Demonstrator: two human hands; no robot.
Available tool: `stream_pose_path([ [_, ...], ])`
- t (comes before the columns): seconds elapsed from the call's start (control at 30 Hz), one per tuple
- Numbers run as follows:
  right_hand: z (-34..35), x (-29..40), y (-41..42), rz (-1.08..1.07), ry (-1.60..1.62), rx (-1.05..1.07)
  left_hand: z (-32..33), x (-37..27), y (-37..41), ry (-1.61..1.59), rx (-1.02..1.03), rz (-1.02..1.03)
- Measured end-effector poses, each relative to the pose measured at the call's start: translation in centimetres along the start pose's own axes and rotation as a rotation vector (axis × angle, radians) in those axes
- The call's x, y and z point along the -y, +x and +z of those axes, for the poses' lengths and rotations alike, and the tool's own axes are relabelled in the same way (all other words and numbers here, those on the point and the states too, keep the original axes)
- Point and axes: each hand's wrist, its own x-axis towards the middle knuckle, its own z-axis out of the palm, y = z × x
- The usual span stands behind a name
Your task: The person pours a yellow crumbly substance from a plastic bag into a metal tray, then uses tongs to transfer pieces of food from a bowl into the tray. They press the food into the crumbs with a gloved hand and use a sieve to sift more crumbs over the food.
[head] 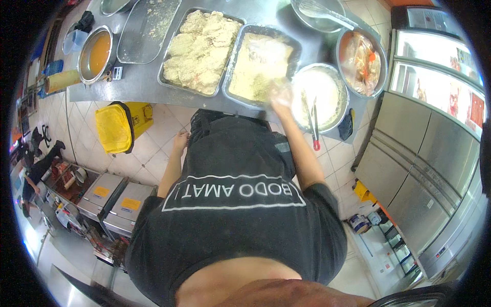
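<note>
My right hand (280,94), blurred by motion, is at the near right corner of a tray of pale flour-like coating (264,71). A steel bowl of white mixture (314,82) is close on its right, with red-tipped tongs (315,132) leaning over the near rim. Whether the hand holds anything is unclear. My left hand (181,139) hangs low beside my black apron, below the table edge; its fingers look curled and are partly hidden. Left of the coating tray stands another tray, heaped with coated pieces (203,51).
On the steel table (145,86) stand a wire rack (147,30), a bowl of orange liquid (98,55), a bowl holding a whisk (326,13) and a bowl with bagged food (362,65). A yellow bin (113,128) stands below at left. A steel refrigerator (414,161) is at right. Another person (38,169) is far left.
</note>
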Motion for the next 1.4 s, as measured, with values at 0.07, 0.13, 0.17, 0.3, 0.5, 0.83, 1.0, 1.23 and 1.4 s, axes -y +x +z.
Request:
stream_pose_path([
  [0.07, 5.7, 1.2, 1.7, 0.363, 0.330, 0.457, -0.3, 0.0, -0.2, -0.048, -0.020, -0.004],
  [0.13, 9.5, 2.6, 2.2, 0.756, 0.551, 0.494, -0.4, 0.4, 0.0, -0.200, -0.053, -0.010],
  [0.17, 10.3, 3.1, 2.4, 0.881, 0.864, 0.484, -0.4, 0.8, 0.2, -0.314, -0.073, -0.015],
  [0.3, 8.0, 5.0, 4.7, 1.258, 1.870, 0.229, 0.0, 4.7, 1.1, -0.325, -0.133, 0.014],
  [0.5, 1.6, 4.7, 10.5, 1.432, 2.255, 0.138, 0.5, 14.9, 5.9, 0.233, -0.040, 0.155],
  [0.83, 5.5, 8.0, 8.3, 1.198, 2.224, 0.495, -0.8, 5.8, 1.3, -0.222, -0.120, 0.033],
  [1.0, 3.7, 7.0, 11.6, 1.294, 2.588, 0.207, -1.2, 3.6, -0.6, -0.256, -0.140, 0.019],
  [1.23, 2.6, 1.6, 15.8, 0.368, 0.232, 0.676, 0.4, 11.5, 2.9, -0.079, -0.060, 0.166],
  [1.4, 7.5, 3.5, 19.4, -0.099, -0.046, 0.206, 1.3, 8.8, -0.3, 0.048, -0.108, 0.010],
])
